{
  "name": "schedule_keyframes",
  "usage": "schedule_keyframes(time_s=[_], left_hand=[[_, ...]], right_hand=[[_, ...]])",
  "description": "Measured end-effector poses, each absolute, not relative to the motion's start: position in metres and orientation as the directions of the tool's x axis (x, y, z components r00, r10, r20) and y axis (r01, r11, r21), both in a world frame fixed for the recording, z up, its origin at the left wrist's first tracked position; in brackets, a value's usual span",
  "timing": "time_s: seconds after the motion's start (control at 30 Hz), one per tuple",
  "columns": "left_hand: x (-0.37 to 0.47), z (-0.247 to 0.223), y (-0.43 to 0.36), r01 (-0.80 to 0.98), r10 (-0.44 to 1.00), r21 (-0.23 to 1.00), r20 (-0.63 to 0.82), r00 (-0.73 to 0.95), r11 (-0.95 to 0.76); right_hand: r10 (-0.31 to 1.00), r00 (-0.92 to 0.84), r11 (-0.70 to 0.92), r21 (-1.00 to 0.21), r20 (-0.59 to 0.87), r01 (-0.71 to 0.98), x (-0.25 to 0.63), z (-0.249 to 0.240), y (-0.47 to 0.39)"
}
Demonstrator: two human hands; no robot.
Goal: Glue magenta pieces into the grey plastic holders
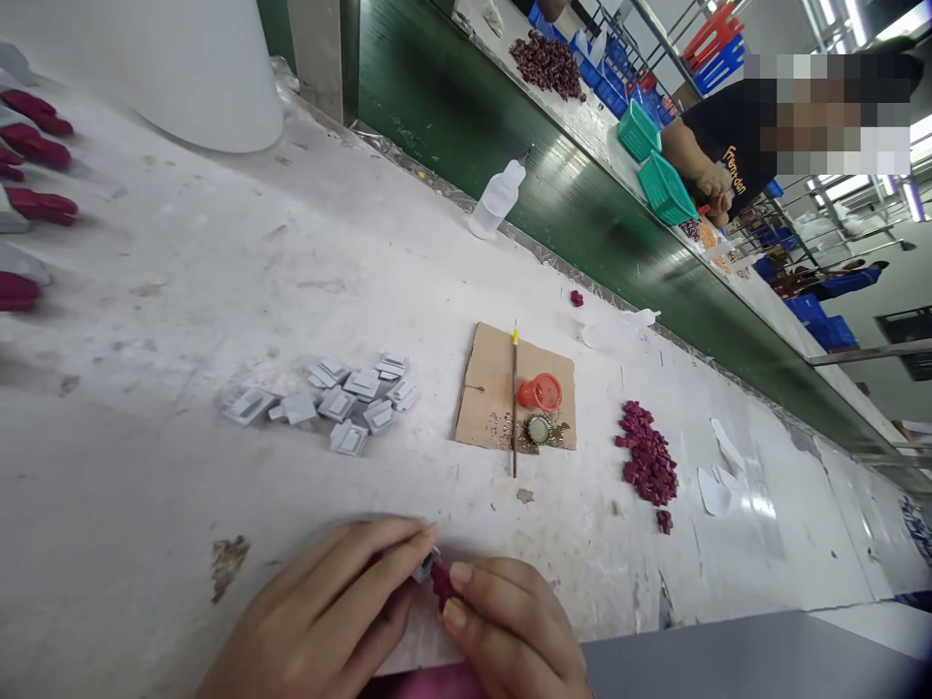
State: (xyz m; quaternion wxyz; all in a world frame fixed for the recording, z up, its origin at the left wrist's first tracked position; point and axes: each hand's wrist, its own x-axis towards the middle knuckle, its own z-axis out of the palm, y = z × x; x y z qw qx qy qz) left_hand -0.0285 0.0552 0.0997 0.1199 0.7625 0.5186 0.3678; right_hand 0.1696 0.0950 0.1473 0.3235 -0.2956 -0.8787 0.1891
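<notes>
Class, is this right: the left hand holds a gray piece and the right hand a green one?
No. In the head view, the right hand holds a dark red piece, not green; the left hand does hold a gray piece.

Small-part heaps and a line of facing workstations mark this as a factory assembly floor, where a dark green conveyor belt [437, 121] runs between long white worktables [291, 267]. Batches of look-alike maroon pieces [648, 456] and grey blocks [362, 384] lie on the near side, with a plastic squeeze bottle [497, 201] at the belt's edge. Across the line, a worker in a black T-shirt [728, 116] is stationed behind green plastic baskets [668, 191], near blue bins [606, 85] and a mound of dark red parts [546, 63]. Metal racks [659, 34] and fluorescent tubes [856, 21] rise beyond.
</notes>
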Motion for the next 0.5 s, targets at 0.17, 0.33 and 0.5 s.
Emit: schedule_keyframes(time_s=[0.17, 0.33, 0.5], left_hand=[[-0.03, 0.103, 0.061, 0.691, 0.866, 0.564, 0.463, 0.188, -0.452], [-0.029, 0.103, 0.062, 0.683, 0.845, 0.549, 0.497, 0.198, -0.483], [-0.028, 0.101, 0.06, 0.657, 0.863, 0.59, 0.465, 0.197, -0.469]], right_hand=[[0.648, -0.586, 0.751, -0.535, 0.486, 0.386, 0.162, 0.149, 0.101], [0.65, -0.592, 0.748, -0.536, 0.476, 0.391, 0.158, 0.15, 0.103], [0.681, -0.588, 0.717, -0.559, 0.436, 0.416, 0.156, 0.155, 0.106]])
